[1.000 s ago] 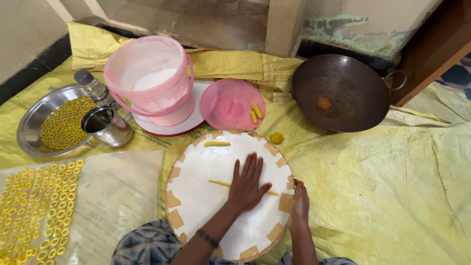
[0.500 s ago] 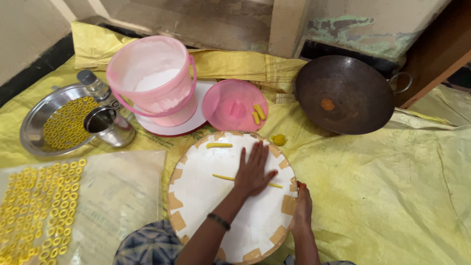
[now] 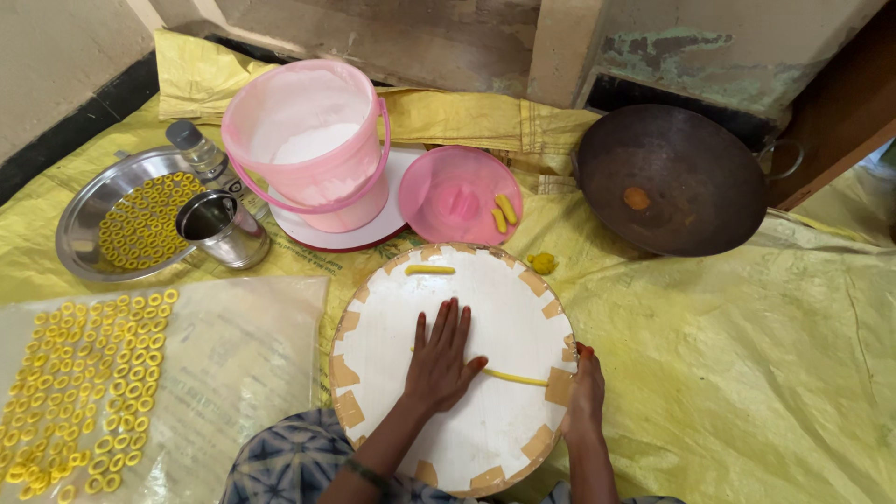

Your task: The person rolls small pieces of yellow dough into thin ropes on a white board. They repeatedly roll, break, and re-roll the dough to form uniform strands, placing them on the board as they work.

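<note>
My left hand [image 3: 442,362] lies flat, palm down, on a thin yellow dough strand [image 3: 515,377] that pokes out to the right from under it. The strand rests on a round white board [image 3: 509,308] with brown tape patches around its rim. My right hand [image 3: 585,399] grips the board's right edge with the thumb on top. A short yellow dough piece [image 3: 430,270] lies near the board's far edge.
A pink bucket of white flour [image 3: 313,140] stands beside a pink lid [image 3: 457,191] holding two dough pieces. A dark wok [image 3: 672,177] is at the right. A steel plate of yellow rings [image 3: 117,219], steel cup [image 3: 219,227], small bottle [image 3: 199,154] and a sheet of rings [image 3: 84,373] are at the left.
My left hand slid away across the board, then back toward me, over the strand. The strand now reaches further right. My right hand stays on the board's edge.
</note>
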